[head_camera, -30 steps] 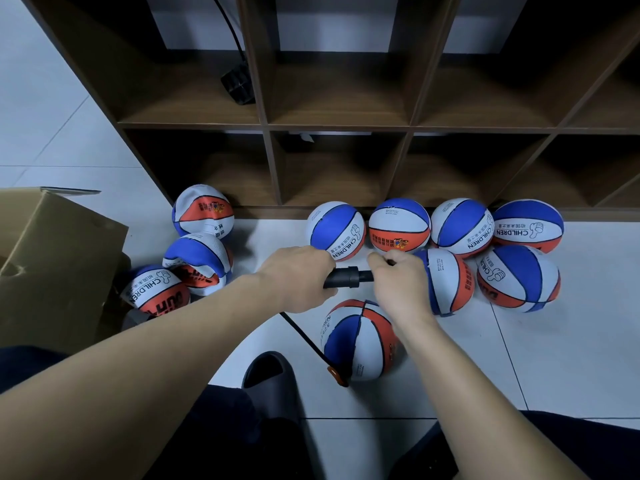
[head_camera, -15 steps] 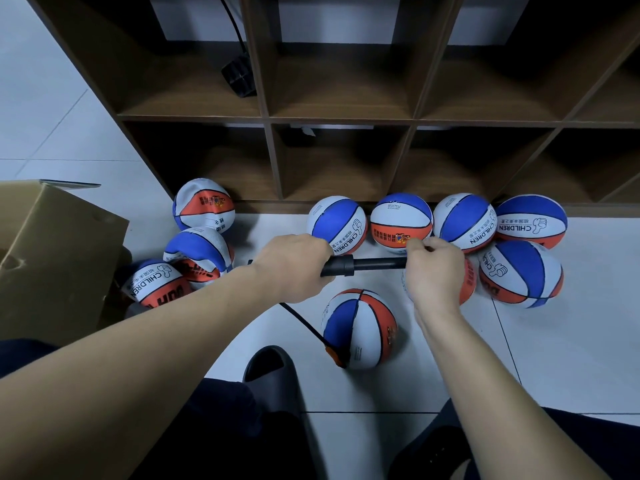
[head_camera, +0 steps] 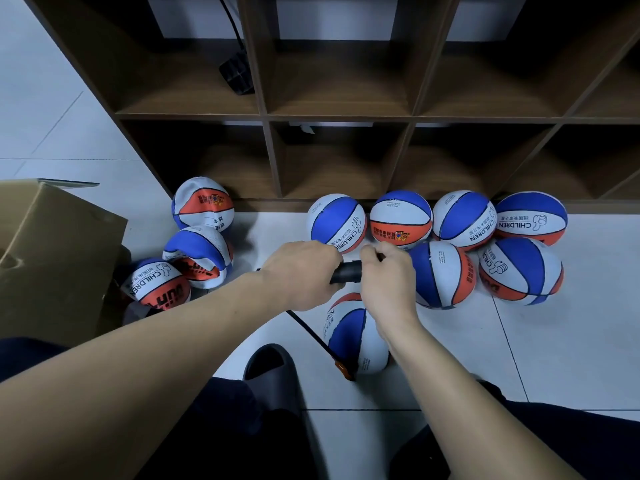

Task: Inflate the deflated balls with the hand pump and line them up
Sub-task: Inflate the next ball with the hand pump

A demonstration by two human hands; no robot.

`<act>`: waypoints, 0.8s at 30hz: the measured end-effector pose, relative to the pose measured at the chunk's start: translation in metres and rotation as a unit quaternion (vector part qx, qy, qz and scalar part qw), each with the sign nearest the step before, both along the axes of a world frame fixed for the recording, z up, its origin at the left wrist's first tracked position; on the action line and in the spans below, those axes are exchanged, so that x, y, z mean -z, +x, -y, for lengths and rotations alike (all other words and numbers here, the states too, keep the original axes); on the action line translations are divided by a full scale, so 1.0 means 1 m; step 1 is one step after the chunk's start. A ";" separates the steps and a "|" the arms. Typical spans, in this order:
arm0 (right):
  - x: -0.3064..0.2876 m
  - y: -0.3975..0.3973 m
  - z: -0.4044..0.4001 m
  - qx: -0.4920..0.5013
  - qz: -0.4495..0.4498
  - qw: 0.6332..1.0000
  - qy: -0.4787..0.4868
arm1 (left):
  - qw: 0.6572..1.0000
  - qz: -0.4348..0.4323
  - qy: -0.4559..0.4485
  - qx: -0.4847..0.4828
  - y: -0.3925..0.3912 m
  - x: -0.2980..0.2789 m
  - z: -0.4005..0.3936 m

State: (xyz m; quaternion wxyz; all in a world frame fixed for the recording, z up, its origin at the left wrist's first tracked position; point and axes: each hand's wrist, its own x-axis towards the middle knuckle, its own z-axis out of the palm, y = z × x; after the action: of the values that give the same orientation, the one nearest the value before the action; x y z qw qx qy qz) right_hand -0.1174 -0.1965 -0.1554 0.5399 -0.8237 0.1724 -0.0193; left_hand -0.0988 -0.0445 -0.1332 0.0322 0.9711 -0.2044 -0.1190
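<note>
My left hand grips the body of a black hand pump, and my right hand grips its handle end, close against the left. A thin black hose runs down from the pump to an orange fitting at a blue, white and orange ball on the floor below my hands. Several round balls of the same kind sit by the shelf base to the right. Three dented, soft-looking balls lie at the left.
A dark wooden cubby shelf stands behind the balls, with a black adapter and cable in one cubby. A cardboard box is at the left. My dark slipper and knees fill the near floor. White tiles stretch right.
My right hand drew the pump handle out to the right half a second ago and has now pushed it back in against my left hand. The balls have not moved.
</note>
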 end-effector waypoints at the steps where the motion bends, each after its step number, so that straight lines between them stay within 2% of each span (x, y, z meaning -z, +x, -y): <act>1: -0.001 0.002 0.003 -0.008 -0.004 1.000 -0.002 | 1.000 -0.001 -0.003 -0.004 0.000 0.000 0.001; 7: -0.010 0.019 0.032 -0.015 -0.030 0.999 0.030 | 0.999 -0.026 -0.023 -0.023 0.006 0.000 0.002; 14: -0.008 0.032 0.080 0.101 -0.012 0.993 0.053 | 0.999 -0.039 -0.010 -0.036 0.014 0.000 -0.019; 18: -0.003 0.026 0.066 0.113 0.009 0.993 0.024 | 0.999 -0.019 0.006 -0.051 0.014 0.000 -0.016; 24: -0.002 0.016 0.036 0.082 0.024 0.996 0.016 | 0.999 -0.020 0.002 -0.047 0.010 0.002 -0.011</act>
State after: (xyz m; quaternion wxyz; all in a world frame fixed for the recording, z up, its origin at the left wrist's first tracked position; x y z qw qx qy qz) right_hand -0.1017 -0.2329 -0.1537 0.5532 -0.7975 0.2270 -0.0807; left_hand -0.0888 -0.0337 -0.1355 0.0403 0.9771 -0.1576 -0.1371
